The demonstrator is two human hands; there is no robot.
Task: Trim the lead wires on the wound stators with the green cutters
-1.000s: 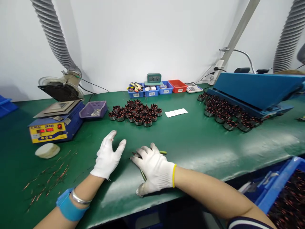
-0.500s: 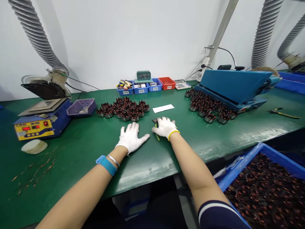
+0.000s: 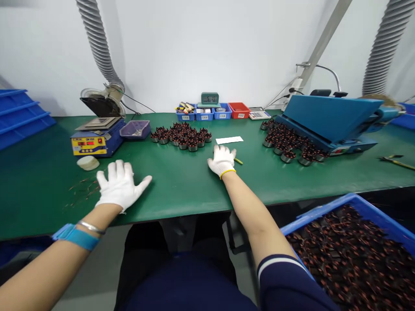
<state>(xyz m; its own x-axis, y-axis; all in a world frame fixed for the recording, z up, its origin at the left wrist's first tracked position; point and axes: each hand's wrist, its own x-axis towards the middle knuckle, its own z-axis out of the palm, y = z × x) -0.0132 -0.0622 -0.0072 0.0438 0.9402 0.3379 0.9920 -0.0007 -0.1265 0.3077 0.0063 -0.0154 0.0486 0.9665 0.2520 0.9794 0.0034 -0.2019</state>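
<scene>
My left hand, in a white glove, lies palm down on the green table with fingers and thumb spread, holding nothing. Loose wire scraps are just left of it. My right hand, gloved too with a yellow cuff, rests palm down with its fingers apart on top of a hand tool. One green-yellow handle of this tool sticks out on the right; the rest is hidden under the glove. A white paper strip lies just beyond the right fingertips.
Copper-wound motor parts stand in a left cluster and a right cluster. A blue machine is behind the right one. A blue crate full of wound parts sits front right. A soldering pot and purple tray are left.
My left hand has moved left, towards the wire scraps. My right hand has slid slightly left over the hand tool, covering more of it. The view has shifted, showing my legs.
</scene>
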